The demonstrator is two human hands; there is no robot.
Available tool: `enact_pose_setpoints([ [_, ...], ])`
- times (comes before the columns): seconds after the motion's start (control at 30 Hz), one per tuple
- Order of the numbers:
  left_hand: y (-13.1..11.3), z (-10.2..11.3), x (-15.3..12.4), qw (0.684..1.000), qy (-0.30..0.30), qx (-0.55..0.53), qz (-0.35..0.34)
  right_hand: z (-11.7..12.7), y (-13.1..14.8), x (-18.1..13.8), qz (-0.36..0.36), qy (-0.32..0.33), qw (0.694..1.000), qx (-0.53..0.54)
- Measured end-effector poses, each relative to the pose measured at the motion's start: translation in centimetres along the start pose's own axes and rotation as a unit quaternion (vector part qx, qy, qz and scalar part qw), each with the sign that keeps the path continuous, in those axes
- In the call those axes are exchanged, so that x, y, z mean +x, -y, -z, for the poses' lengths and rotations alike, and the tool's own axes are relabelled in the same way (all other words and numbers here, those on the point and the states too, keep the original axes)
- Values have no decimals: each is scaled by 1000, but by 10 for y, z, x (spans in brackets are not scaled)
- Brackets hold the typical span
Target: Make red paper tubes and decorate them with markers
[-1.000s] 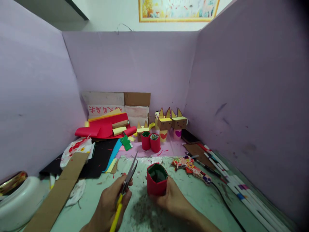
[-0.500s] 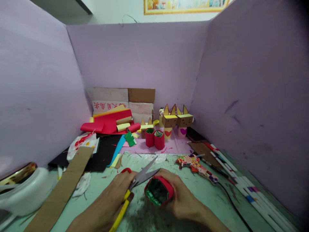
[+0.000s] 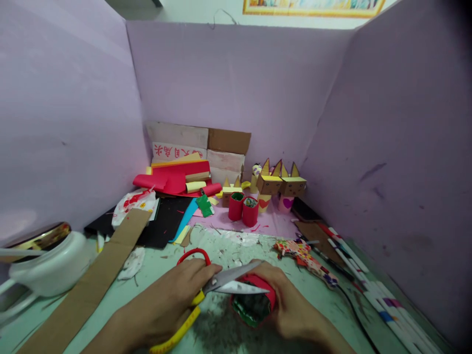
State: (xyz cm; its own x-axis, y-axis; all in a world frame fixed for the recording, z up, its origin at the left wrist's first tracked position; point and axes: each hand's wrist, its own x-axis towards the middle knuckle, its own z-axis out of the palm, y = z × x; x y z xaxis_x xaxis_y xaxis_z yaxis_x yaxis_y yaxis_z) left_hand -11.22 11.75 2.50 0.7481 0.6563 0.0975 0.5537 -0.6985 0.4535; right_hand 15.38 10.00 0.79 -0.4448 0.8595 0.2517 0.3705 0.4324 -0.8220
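Observation:
My left hand (image 3: 177, 297) is closed round the scissors (image 3: 238, 274), which have a red finger loop and a yellow handle. Their blades are slightly apart and point right, over the mouth of a red paper-covered tube (image 3: 272, 296) lined with crinkled green. One blade lies across the tube's opening; whether it touches the rim I cannot tell. My right hand (image 3: 289, 305) wraps round the tube from the right, its open end facing me. Farther back, two similar red tubes (image 3: 250, 212) stand side by side on pink paper.
Behind are box-headed cardboard figures (image 3: 270, 185) with pointed ears and red and yellow paper (image 3: 173, 182). A long cardboard strip (image 3: 110, 265) and a white pot (image 3: 55, 265) lie left. A patterned glue gun (image 3: 306, 258) with a black cord and several white sticks (image 3: 383, 300) lie right.
The scissors have swung from pointing up and right to pointing right across the tube's mouth, and their blades have come closer together. The whole view has shifted slightly.

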Motion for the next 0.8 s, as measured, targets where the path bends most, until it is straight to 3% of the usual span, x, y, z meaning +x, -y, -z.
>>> enact_pose_setpoints([
  [0.43, -3, 3, -1, 999, -38, -4, -35, -1, 6, 2, -2, 26, 999, 29],
  [0.8, -2, 2, -3, 999, -15, 30, -26, -2, 5, 2, 17, 13, 999, 35],
])
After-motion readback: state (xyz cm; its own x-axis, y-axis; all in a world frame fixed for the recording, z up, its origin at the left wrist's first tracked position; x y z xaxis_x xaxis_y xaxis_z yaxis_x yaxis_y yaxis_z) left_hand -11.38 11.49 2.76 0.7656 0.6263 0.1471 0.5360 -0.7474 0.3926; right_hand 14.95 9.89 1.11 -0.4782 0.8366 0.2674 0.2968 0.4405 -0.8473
